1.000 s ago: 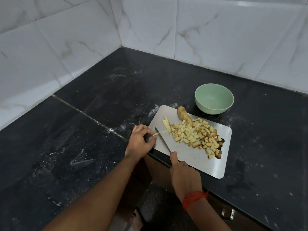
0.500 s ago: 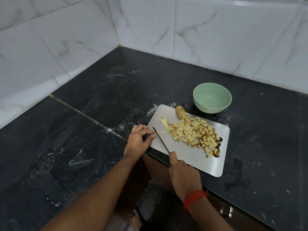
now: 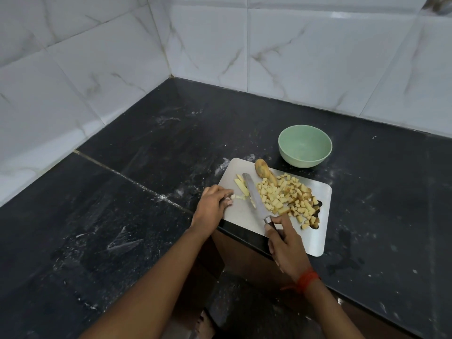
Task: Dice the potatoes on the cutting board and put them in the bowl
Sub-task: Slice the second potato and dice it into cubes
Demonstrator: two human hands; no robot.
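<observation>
Pale potato strips (image 3: 241, 185) against left hand (image 3: 211, 207)

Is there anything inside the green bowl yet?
Nothing shows in the bowl: its bottom and far wall are bare. The rim hides the near inner wall. The dice lie heaped on the board.

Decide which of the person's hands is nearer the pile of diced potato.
Right. The right hand, gripping the knife, sits right beside the diced potato pile; the left hand holds potato strips at the cutting board left edge, beyond the blade.
</observation>
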